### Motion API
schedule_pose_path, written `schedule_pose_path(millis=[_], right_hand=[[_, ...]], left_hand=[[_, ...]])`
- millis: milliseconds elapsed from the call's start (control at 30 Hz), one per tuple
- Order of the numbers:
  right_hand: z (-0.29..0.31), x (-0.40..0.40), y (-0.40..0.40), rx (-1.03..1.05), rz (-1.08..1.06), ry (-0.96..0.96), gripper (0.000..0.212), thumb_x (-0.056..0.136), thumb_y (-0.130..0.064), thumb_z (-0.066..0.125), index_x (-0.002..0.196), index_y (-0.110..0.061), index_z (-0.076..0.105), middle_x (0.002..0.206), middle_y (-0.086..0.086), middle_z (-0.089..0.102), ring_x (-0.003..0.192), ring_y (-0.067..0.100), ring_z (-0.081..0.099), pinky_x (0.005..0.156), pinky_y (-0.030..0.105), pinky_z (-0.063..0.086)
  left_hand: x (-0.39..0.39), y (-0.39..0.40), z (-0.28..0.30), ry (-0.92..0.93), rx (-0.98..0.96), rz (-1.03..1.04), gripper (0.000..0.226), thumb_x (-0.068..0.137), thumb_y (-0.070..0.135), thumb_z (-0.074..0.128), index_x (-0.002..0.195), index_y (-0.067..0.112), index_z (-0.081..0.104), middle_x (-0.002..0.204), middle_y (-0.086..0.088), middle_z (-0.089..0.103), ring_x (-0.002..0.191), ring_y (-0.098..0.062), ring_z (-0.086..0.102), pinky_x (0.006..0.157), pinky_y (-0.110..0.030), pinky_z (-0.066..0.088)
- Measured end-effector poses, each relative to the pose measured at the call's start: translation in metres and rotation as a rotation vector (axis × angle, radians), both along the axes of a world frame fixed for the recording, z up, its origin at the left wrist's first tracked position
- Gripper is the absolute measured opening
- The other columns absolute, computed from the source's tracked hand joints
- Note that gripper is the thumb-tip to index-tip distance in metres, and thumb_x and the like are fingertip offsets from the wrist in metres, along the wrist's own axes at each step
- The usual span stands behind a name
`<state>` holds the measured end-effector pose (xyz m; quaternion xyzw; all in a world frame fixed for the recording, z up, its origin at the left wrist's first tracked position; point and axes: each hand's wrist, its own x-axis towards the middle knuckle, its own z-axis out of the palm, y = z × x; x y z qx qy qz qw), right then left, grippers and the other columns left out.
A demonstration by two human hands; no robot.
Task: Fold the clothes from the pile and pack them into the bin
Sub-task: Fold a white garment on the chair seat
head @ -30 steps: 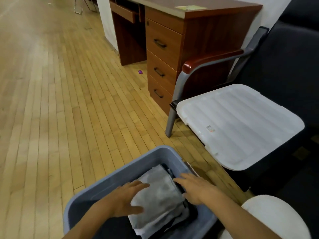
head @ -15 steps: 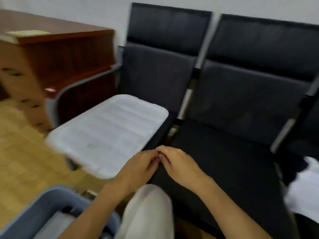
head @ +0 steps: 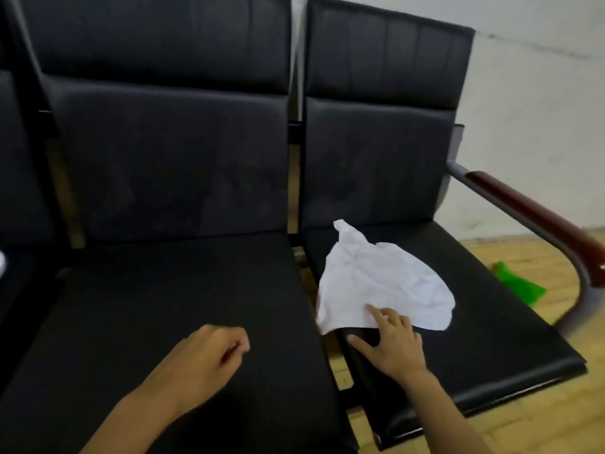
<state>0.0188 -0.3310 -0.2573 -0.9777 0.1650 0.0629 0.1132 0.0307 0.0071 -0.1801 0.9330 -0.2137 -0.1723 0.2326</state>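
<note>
- Garment (head: 383, 283), white and crumpled, lying on the right-hand black seat (head: 484, 326) of a joined row of chairs, toward that seat's left side and front half; one pointed corner sticking up toward the backrest (head: 376, 165).
- Right hand (head: 391, 344) reaching onto that same seat, palm down, fingers spread; fingertips (head: 373, 311) touching the near edge of the white cloth, thumb resting on bare seat just below it. Not closing on the fabric yet: loose and unclenched, only pressing or brushing the hem.
- Left hand (head: 203, 358) hovering over the middle seat (head: 157, 322), fingers curled loosely inward toward the palm, gripping nothing visible; well apart from the garment.
- Both forearms entering from the bottom edge, bare.
- Middle seat lying bare and dark, separated from the right-hand seat by a narrow gap showing frame and wooden floor underneath.
- Sitting at the far right of the row: armrest (head: 537, 217), grey metal with a reddish-brown wooden top, curving down at its front end.
- Lying on the wooden floor (head: 523, 430) beyond the right-hand seat, under the armrest: green object (head: 517, 283), too blurred for telling what kind.
- Showing at the far left edge: sliver of something white (head: 2, 263), cut off by the frame.
- Standing behind the chairs: pale wall (head: 530, 99).
</note>
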Motion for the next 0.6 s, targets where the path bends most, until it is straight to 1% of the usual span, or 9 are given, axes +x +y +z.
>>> schedule_pose_path(millis=[67, 167, 267, 333, 367, 400, 467, 533, 600], right_hand=[[-0.008, 0.011, 0.002, -0.043, -0.031, -0.094, 0.064, 0.088, -0.070, 0.048, 0.143, -0.038, 0.039, 0.138, -0.006, 0.042, 0.125, 0.020, 0.040, 0.101, 0.040, 0.040], [-0.006, 0.039, 0.017, -0.029, -0.013, -0.227, 0.032, 0.100, -0.046, 0.047, 0.119, -0.026, 0.063, 0.116, -0.003, 0.057, 0.111, 0.019, 0.051, 0.094, 0.035, 0.038], [0.012, 0.055, 0.040, -0.118, 0.054, -0.312, 0.022, 0.102, -0.029, 0.049, 0.102, -0.022, 0.070, 0.098, -0.001, 0.064, 0.098, 0.020, 0.058, 0.085, 0.034, 0.039], [0.035, 0.057, 0.053, -0.045, 0.056, -0.521, 0.023, 0.101, -0.025, 0.052, 0.096, -0.017, 0.073, 0.087, 0.001, 0.068, 0.083, 0.020, 0.062, 0.077, 0.033, 0.048], [0.050, 0.054, 0.059, 0.051, 0.052, -0.653, 0.025, 0.101, -0.025, 0.053, 0.093, -0.013, 0.073, 0.081, 0.002, 0.069, 0.075, 0.019, 0.063, 0.072, 0.035, 0.053], [0.068, 0.049, 0.070, 0.159, 0.065, -0.808, 0.027, 0.100, -0.025, 0.054, 0.088, -0.010, 0.072, 0.076, 0.003, 0.068, 0.069, 0.018, 0.063, 0.066, 0.036, 0.055], [0.110, 0.030, 0.100, 0.445, 0.140, -1.072, 0.028, 0.100, -0.023, 0.055, 0.083, -0.005, 0.070, 0.071, 0.004, 0.066, 0.065, 0.016, 0.060, 0.061, 0.028, 0.053], [0.153, 0.008, 0.132, 0.848, 0.207, -1.136, 0.026, 0.101, -0.015, 0.054, 0.083, -0.006, 0.070, 0.071, 0.000, 0.066, 0.067, 0.012, 0.062, 0.060, 0.021, 0.048], [0.183, -0.004, 0.154, 1.151, 0.212, -1.103, 0.023, 0.101, -0.012, 0.052, 0.091, -0.011, 0.073, 0.077, -0.008, 0.070, 0.075, 0.004, 0.065, 0.067, 0.018, 0.050]], left_hand=[[0.002, -0.009, -0.004, -0.010, 0.019, -0.020, 0.014, 0.098, 0.030, 0.055, 0.090, 0.039, 0.062, 0.078, 0.012, 0.065, 0.073, 0.001, 0.063, 0.073, -0.028, 0.056], [0.002, -0.012, -0.005, -0.027, 0.031, -0.023, 0.013, 0.098, 0.034, 0.053, 0.089, 0.038, 0.062, 0.081, 0.013, 0.065, 0.075, 0.000, 0.063, 0.075, -0.028, 0.056], [0.003, -0.005, -0.007, -0.024, 0.086, -0.023, 0.013, 0.098, 0.035, 0.052, 0.089, 0.040, 0.061, 0.082, 0.014, 0.065, 0.076, 0.000, 0.063, 0.075, -0.028, 0.056], [0.001, -0.002, -0.004, -0.053, 0.006, 0.007, 0.012, 0.098, 0.035, 0.055, 0.091, 0.043, 0.060, 0.083, 0.015, 0.065, 0.078, 0.001, 0.064, 0.075, -0.029, 0.056], [0.001, -0.001, -0.002, -0.072, -0.059, 0.031, 0.010, 0.096, 0.037, 0.057, 0.096, 0.047, 0.058, 0.085, 0.017, 0.065, 0.082, 0.003, 0.063, 0.076, -0.028, 0.056], [-0.001, 0.000, 0.001, -0.076, -0.141, 0.069, 0.017, 0.093, 0.042, 0.060, 0.105, 0.053, 0.054, 0.091, 0.020, 0.064, 0.088, 0.006, 0.062, 0.078, -0.027, 0.056], [-0.002, -0.002, 0.007, -0.080, -0.325, 0.135, 0.061, 0.081, 0.050, 0.070, 0.128, 0.064, 0.033, 0.109, 0.029, 0.055, 0.102, 0.010, 0.055, 0.083, -0.025, 0.054], [-0.006, -0.003, 0.019, -0.136, -0.536, 0.201, 0.101, 0.069, 0.046, 0.082, 0.140, 0.065, 0.014, 0.128, 0.036, 0.041, 0.114, 0.010, 0.049, 0.087, -0.021, 0.048], [-0.013, 0.006, 0.032, -0.156, -0.720, 0.264, 0.108, 0.066, 0.044, 0.084, 0.146, 0.056, 0.014, 0.136, 0.037, 0.038, 0.121, 0.009, 0.046, 0.092, -0.022, 0.046]])
